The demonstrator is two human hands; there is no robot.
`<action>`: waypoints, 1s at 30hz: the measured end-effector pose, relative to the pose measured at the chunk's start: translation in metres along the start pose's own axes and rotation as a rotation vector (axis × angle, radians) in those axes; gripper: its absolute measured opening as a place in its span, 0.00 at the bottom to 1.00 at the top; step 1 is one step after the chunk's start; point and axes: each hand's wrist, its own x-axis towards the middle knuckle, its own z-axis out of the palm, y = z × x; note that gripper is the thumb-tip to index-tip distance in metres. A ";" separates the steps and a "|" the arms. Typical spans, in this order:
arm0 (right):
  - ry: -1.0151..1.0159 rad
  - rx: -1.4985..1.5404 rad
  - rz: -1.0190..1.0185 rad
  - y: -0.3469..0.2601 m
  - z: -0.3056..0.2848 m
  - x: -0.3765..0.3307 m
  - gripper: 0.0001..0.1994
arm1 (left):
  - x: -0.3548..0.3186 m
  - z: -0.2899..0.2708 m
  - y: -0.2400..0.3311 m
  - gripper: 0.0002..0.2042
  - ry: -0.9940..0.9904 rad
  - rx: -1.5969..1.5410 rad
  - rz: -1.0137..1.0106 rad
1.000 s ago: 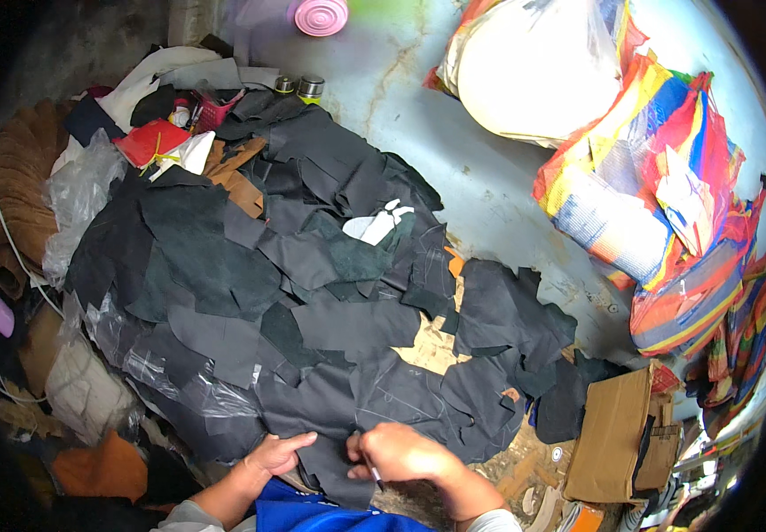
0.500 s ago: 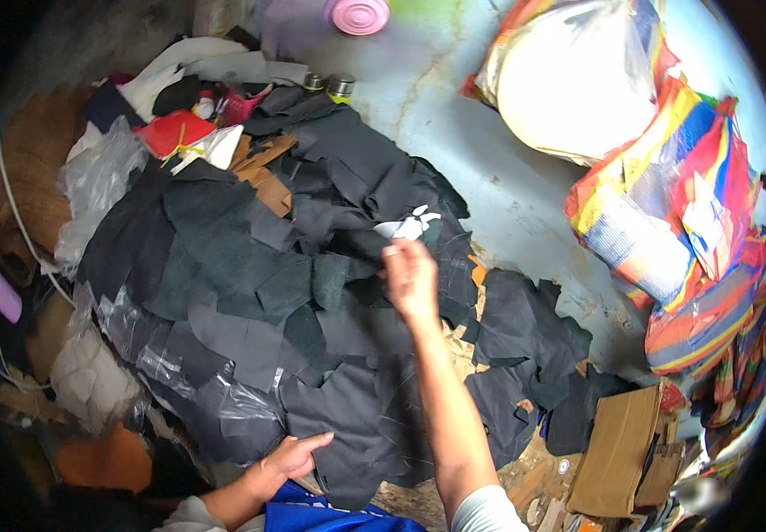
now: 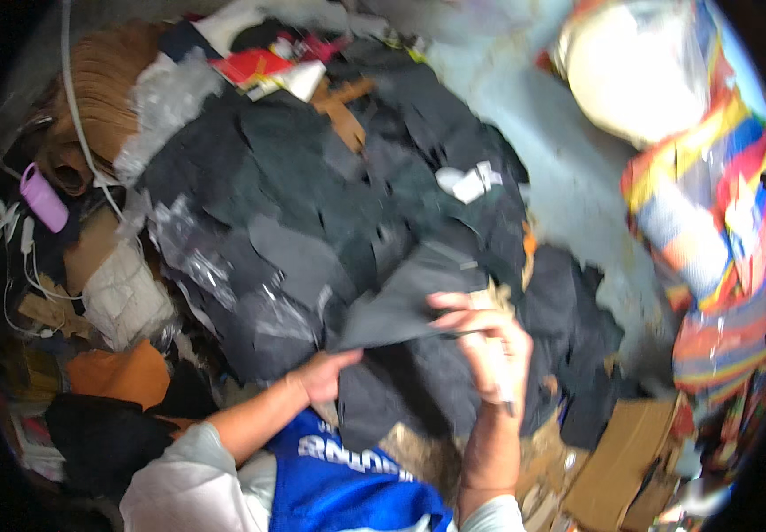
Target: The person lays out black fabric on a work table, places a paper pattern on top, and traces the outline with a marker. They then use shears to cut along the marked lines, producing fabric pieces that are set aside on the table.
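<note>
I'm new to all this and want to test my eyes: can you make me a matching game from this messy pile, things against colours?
Things:
1. cloth piece pinched in the right hand
2. small flat gadget at far left
3. box at lower right
4. garment below the left hand

Colours:
a. blue
b. dark grey
c. brown
d. lilac

Pairs: 1-b, 2-d, 3-c, 4-a

Person's own body, head view: left hand [image 3: 325, 372] and right hand [image 3: 485, 341] bare, without gloves or rings. Pale grey sleeves cover both upper arms, leaving the forearms bare. Blue garment with white lettering on the chest.
</note>
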 end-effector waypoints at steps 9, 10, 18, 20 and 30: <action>0.200 0.248 0.424 0.085 0.033 -0.182 0.08 | -0.004 0.023 0.006 0.26 0.013 0.051 0.041; 0.200 0.267 0.414 0.089 0.030 -0.187 0.08 | -0.007 0.027 0.002 0.25 0.085 0.125 0.075; 0.034 0.366 0.423 0.096 0.036 -0.187 0.10 | -0.009 0.036 -0.009 0.23 0.266 0.576 0.165; 0.058 0.391 0.454 0.095 0.036 -0.188 0.09 | -0.005 0.039 -0.011 0.21 0.250 0.577 0.221; 0.115 0.365 0.433 0.100 0.030 -0.200 0.06 | 0.002 0.037 -0.014 0.22 0.289 0.722 0.281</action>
